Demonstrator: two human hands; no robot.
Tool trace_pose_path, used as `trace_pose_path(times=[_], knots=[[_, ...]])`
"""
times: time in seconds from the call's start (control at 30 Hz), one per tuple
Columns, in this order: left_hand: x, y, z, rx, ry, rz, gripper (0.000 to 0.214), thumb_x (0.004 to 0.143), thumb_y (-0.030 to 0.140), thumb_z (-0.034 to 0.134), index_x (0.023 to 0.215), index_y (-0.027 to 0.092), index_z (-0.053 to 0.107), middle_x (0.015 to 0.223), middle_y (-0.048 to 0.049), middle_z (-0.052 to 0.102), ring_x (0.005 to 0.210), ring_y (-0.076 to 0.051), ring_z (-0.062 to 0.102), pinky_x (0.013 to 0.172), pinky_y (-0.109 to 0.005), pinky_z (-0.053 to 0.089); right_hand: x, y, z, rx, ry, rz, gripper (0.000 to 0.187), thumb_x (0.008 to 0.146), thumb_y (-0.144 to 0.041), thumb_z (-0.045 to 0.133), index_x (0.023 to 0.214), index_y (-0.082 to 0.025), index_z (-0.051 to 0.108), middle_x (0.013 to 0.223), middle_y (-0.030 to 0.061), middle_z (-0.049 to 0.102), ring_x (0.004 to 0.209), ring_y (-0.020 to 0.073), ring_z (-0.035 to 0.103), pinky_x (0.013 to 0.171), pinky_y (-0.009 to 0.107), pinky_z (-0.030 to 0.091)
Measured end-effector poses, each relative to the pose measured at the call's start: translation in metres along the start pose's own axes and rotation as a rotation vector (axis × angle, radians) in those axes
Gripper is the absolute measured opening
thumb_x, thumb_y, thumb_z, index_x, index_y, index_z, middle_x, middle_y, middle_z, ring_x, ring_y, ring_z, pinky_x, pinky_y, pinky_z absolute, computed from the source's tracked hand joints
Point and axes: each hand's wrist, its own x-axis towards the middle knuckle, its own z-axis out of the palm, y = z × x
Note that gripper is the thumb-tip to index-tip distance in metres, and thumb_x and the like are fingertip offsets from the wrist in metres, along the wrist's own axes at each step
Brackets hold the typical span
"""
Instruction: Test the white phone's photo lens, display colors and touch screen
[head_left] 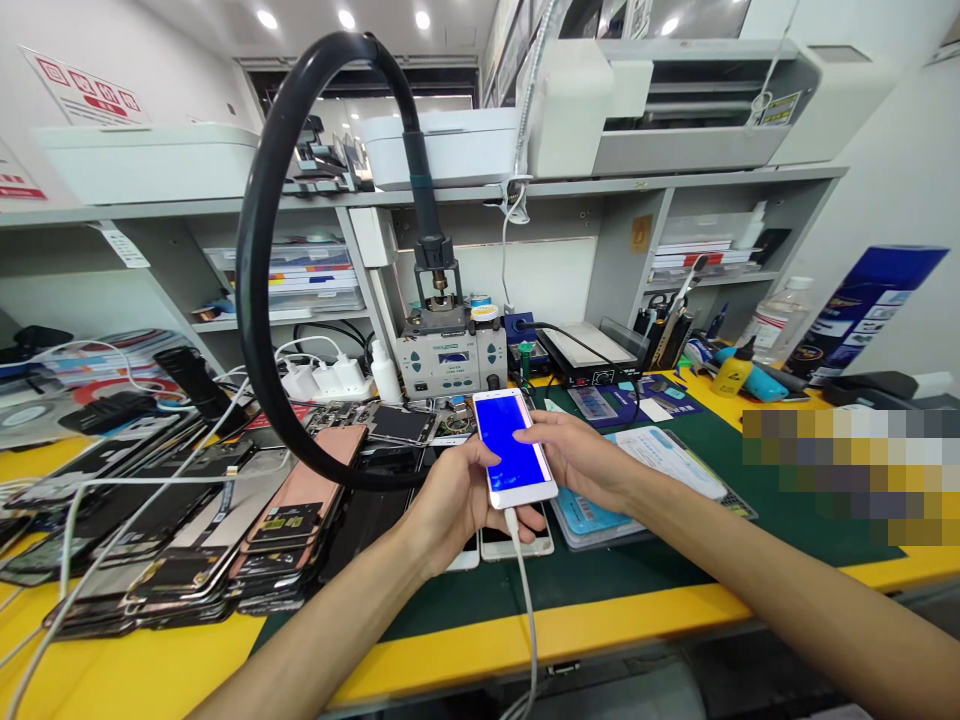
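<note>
A white smartphone point(512, 448) with a bright blue screen is held up over the bench. My left hand point(459, 490) grips it from the left and below, its thumb at the screen's left edge and fingers behind. From the right, my right hand point(581, 455) holds the phone's side, with the thumb over the screen. A white charging cable point(523, 580) is plugged into the phone's bottom end and hangs past the bench edge. Under the hands, another phone point(517, 545) lies on the green mat point(450, 605).
Stacks of phone parts point(277, 540) cover the left side. A thick black hose point(259, 250) arches over the bench near a grey rework station point(450, 358). Plastic packets point(645, 470) lie right of the hands. Bottles and a yellow squeeze bottle point(731, 375) stand at the back right.
</note>
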Motion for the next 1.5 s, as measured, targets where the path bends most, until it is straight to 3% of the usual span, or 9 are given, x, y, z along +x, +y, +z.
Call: trace_pose_path(times=[0.3, 0.43, 0.57, 0.77, 0.93, 1.07, 1.3, 1.5], knots=[[0.0006, 0.0005, 0.0010, -0.002, 0.008, -0.011, 0.048, 0.079, 0.023, 0.041, 0.125, 0.008, 0.038, 0.082, -0.0166, 0.070, 0.061, -0.029, 0.069, 0.056, -0.039, 0.055, 0.0016, 0.0014, -0.0010, 0.077, -0.022, -0.021, 0.036, 0.085, -0.014, 0.050, 0.119, -0.010, 0.060, 0.100, 0.0133, 0.074, 0.076, 0.0208, 0.069, 0.056, 0.027, 0.052], [0.0000, 0.0008, 0.0018, 0.030, 0.002, 0.008, 0.054, 0.078, 0.020, 0.044, 0.131, 0.011, 0.035, 0.084, -0.0153, 0.069, 0.062, -0.028, 0.070, 0.057, -0.040, 0.056, 0.0020, 0.0021, -0.0005, -0.007, 0.006, -0.026, 0.039, 0.084, -0.014, 0.058, 0.123, -0.013, 0.059, 0.103, 0.0133, 0.073, 0.083, 0.0234, 0.069, 0.061, 0.029, 0.054], [-0.0004, 0.0015, 0.0032, 0.070, 0.019, 0.016, 0.056, 0.080, 0.019, 0.049, 0.134, 0.015, 0.035, 0.084, -0.0121, 0.069, 0.061, -0.026, 0.070, 0.056, -0.038, 0.057, 0.0003, 0.0011, 0.0013, -0.059, 0.046, -0.016, 0.033, 0.085, -0.022, 0.065, 0.116, -0.014, 0.062, 0.092, 0.0102, 0.073, 0.074, 0.0197, 0.067, 0.058, 0.027, 0.052], [-0.0017, 0.0007, 0.0049, 0.149, 0.043, 0.036, 0.051, 0.085, 0.024, 0.058, 0.131, 0.017, 0.038, 0.080, -0.0105, 0.069, 0.063, -0.024, 0.070, 0.059, -0.037, 0.058, 0.0010, 0.0032, -0.0029, 0.032, -0.026, -0.021, 0.024, 0.088, -0.027, 0.061, 0.109, -0.015, 0.064, 0.088, 0.0072, 0.071, 0.069, 0.0169, 0.064, 0.055, 0.025, 0.050], [-0.0010, 0.0017, 0.0050, 0.106, 0.043, 0.022, 0.046, 0.083, 0.019, 0.049, 0.127, 0.015, 0.037, 0.076, -0.0117, 0.069, 0.060, -0.025, 0.069, 0.056, -0.039, 0.057, 0.0046, 0.0053, -0.0059, 0.073, -0.048, -0.025, 0.024, 0.089, -0.026, 0.054, 0.109, -0.015, 0.063, 0.084, 0.0059, 0.071, 0.063, 0.0165, 0.062, 0.052, 0.025, 0.047], [0.0009, 0.0012, 0.0017, -0.001, -0.001, -0.002, 0.034, 0.080, 0.023, 0.040, 0.111, 0.011, 0.042, 0.079, -0.0171, 0.070, 0.060, -0.029, 0.070, 0.056, -0.040, 0.055, 0.0045, 0.0040, -0.0041, 0.098, -0.060, -0.027, 0.024, 0.090, -0.025, 0.049, 0.107, -0.014, 0.063, 0.086, 0.0078, 0.073, 0.064, 0.0185, 0.064, 0.054, 0.026, 0.047], [0.0020, -0.0007, -0.0024, -0.032, -0.058, 0.005, 0.033, 0.078, 0.026, 0.040, 0.107, 0.011, 0.045, 0.082, -0.0173, 0.069, 0.063, -0.030, 0.070, 0.057, -0.039, 0.055, 0.0024, 0.0022, -0.0016, 0.133, -0.040, -0.037, 0.019, 0.088, -0.019, 0.049, 0.097, -0.014, 0.064, 0.083, 0.0076, 0.072, 0.067, 0.0192, 0.065, 0.057, 0.026, 0.048], [0.0020, 0.0002, -0.0013, -0.042, -0.053, 0.002, 0.036, 0.077, 0.026, 0.042, 0.108, 0.010, 0.046, 0.080, -0.0149, 0.069, 0.061, -0.030, 0.070, 0.055, -0.038, 0.055, 0.0032, 0.0027, -0.0009, 0.117, -0.040, -0.053, 0.026, 0.085, -0.016, 0.050, 0.106, -0.013, 0.064, 0.089, 0.0091, 0.074, 0.071, 0.0203, 0.067, 0.058, 0.026, 0.049]])
